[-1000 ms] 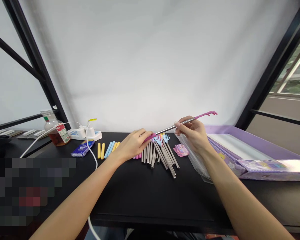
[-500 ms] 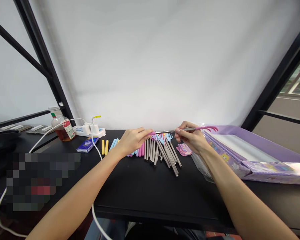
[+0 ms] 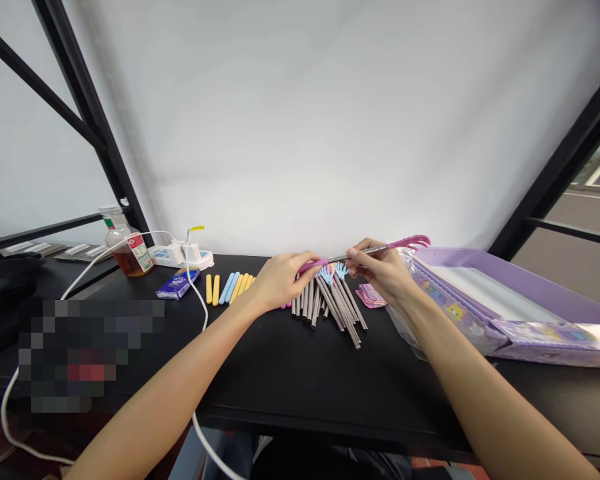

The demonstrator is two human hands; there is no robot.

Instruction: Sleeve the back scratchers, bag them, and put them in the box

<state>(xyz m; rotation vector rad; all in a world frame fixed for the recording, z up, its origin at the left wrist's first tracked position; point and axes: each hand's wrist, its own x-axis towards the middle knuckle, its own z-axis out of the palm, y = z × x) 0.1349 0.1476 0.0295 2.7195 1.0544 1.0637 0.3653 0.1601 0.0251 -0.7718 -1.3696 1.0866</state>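
Note:
A back scratcher (image 3: 337, 258) with a metal rod is held level above the desk between both hands. My left hand (image 3: 284, 280) is closed on its pink handle grip. Thumb and fingers of my right hand (image 3: 377, 265) pinch the rod near the pink claw (image 3: 411, 241), which points right. Beneath the hands lies a pile of metal rods (image 3: 336, 303) with small claw-shaped heads, some blue (image 3: 341, 270). Left of my left hand are yellow handle grips (image 3: 213, 290) and blue ones (image 3: 229, 288) in a row; my hand and forearm cover part of it.
Pink cards (image 3: 371, 296) lie beside a clear plastic bag (image 3: 405, 328) and an open purple box (image 3: 510, 272) at right. At left are a blue packet (image 3: 178, 285), a white power strip (image 3: 161, 259), a bottle (image 3: 130, 250) and a white cable (image 3: 198, 293). Behind rises a white wall.
The left hand has shifted right along with the handle, and more of the pink grip shows. The right hand still pinches the rod. The view has moved slightly.

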